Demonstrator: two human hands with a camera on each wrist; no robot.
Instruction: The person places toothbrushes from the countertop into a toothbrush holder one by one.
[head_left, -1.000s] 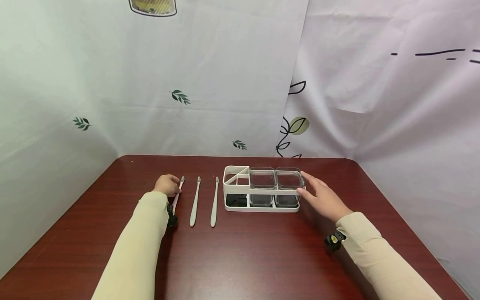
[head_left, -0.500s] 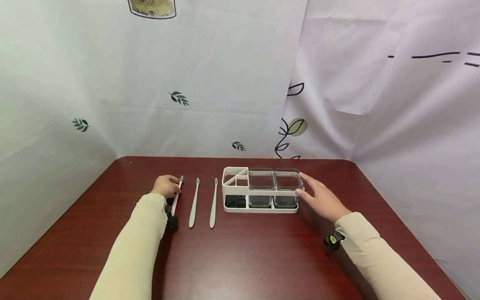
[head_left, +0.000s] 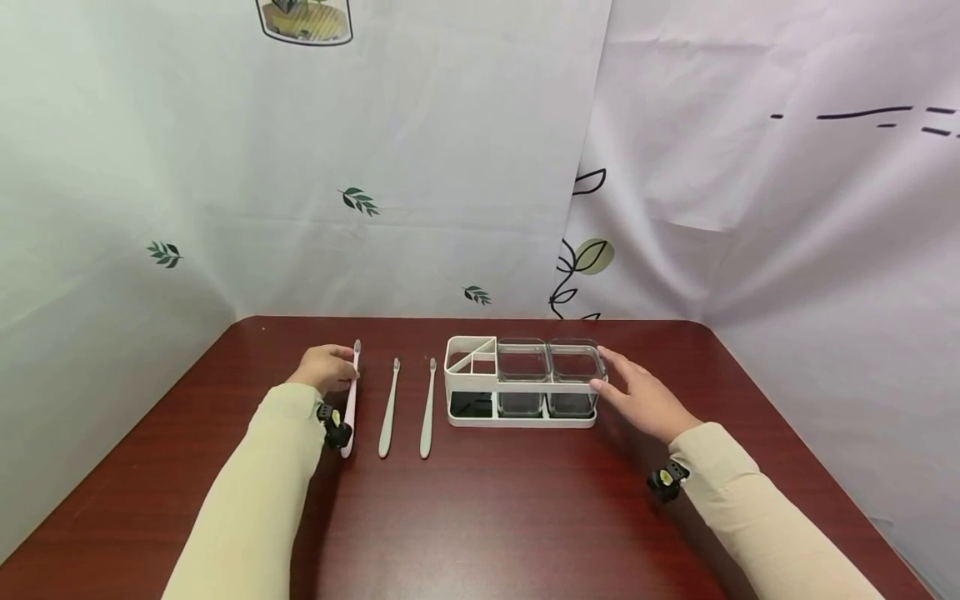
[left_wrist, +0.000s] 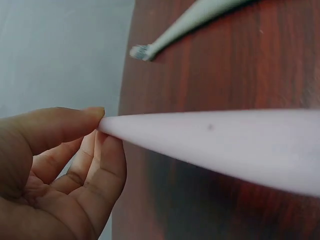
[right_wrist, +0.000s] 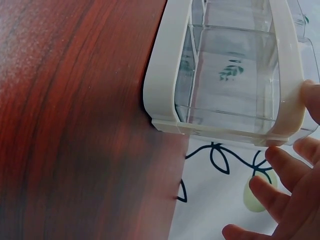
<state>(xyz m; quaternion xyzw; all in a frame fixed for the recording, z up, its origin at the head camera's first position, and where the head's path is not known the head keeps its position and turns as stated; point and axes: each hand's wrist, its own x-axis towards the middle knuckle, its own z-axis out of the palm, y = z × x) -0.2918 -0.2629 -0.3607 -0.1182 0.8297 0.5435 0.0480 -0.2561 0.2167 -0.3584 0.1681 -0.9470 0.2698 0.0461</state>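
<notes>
A pale pink toothbrush (head_left: pixel 350 412) slants at the left, its bristle end pointing away. My left hand (head_left: pixel 324 369) pinches it near its neck; thumb and fingertips meet on the thin part of the toothbrush (left_wrist: pixel 210 142) in the left wrist view. At the right end of a white toothbrush holder (head_left: pixel 525 387) my right hand (head_left: pixel 647 400) rests. Its thumb touches the upper front rim, and fingertips touch the end of the holder (right_wrist: pixel 162 80) in the right wrist view, the other fingers spread loosely.
Two pale grey-green toothbrushes, one (head_left: pixel 388 421) and another (head_left: pixel 427 421), lie side by side between the left hand and the holder. Two clear cups, one (head_left: pixel 522 363) beside the other (head_left: pixel 576 363), sit in the holder. A white cloth wall (head_left: pixel 420 250) stands behind the table (head_left: pixel 487 517).
My left hand has shifted slightly left with the pink toothbrush, whose head has also moved left and away and whose handle end now shows. The right hand stays at the holder.
</notes>
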